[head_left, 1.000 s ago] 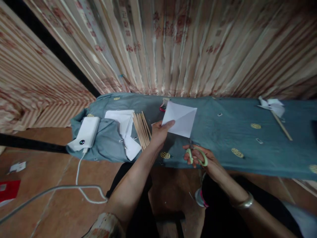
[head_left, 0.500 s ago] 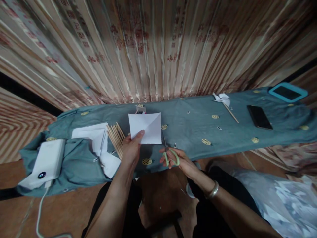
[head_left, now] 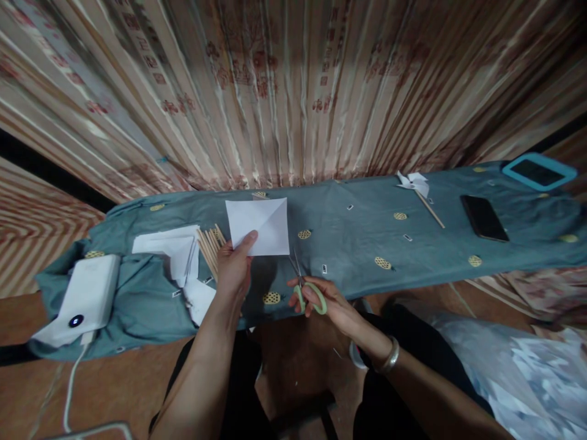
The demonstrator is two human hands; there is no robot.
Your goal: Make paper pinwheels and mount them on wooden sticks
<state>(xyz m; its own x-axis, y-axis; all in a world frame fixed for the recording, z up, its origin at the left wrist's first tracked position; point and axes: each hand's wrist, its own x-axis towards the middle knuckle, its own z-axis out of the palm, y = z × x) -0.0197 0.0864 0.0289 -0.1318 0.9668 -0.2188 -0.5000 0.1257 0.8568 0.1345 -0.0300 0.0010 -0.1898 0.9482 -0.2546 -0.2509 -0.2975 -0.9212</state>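
My left hand (head_left: 235, 269) pinches the lower edge of a creased white paper square (head_left: 259, 223) and holds it up over the blue-grey cloth of the table (head_left: 353, 244). My right hand (head_left: 321, 299) has its fingers through the green handles of a pair of scissors (head_left: 305, 287), with the blades slightly apart and pointing up toward the paper's lower right corner. The blade tips lie just short of the paper. A bundle of wooden sticks (head_left: 210, 250) lies just left of my left hand.
White paper sheets (head_left: 172, 253) and a white power bank (head_left: 87, 296) with a cable lie at the left. A paper pinwheel on a stick (head_left: 418, 186), a black phone (head_left: 484, 217) and a tablet in a teal case (head_left: 539, 171) lie to the right. A striped curtain hangs behind.
The view swung to the right, bringing in the phone and the tablet. My left hand raised the paper a little, and the scissors' blades have come up close to its lower right corner.
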